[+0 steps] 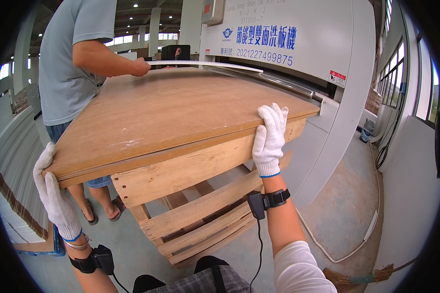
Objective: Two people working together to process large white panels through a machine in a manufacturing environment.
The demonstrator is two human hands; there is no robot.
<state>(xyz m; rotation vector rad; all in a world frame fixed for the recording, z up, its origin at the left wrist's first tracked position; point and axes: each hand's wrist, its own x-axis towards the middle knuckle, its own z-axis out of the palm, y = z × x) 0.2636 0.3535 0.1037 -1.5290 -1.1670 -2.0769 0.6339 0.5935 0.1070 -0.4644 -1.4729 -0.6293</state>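
A large brown board (181,110) lies flat in front of me, with another board edge directly beneath it, on a wooden pallet (176,178). My left hand (56,195), in a white knit glove, grips the near left corner, thumb and fingers on either side of it. My right hand (270,141), gloved the same way, rests on the near edge towards the right. Its fingers stretch over onto the top face and the palm is against the side. Beyond the board, a thin white panel (205,64) extends towards the machine, its far side hidden.
A large white machine (298,29) with a metal roller (291,87) stands behind the board. At the far left a co-worker (68,63) has a hand at the white panel's end. Stacked white panels (17,161) stand left. A pale hose (344,259) lies on the floor at right.
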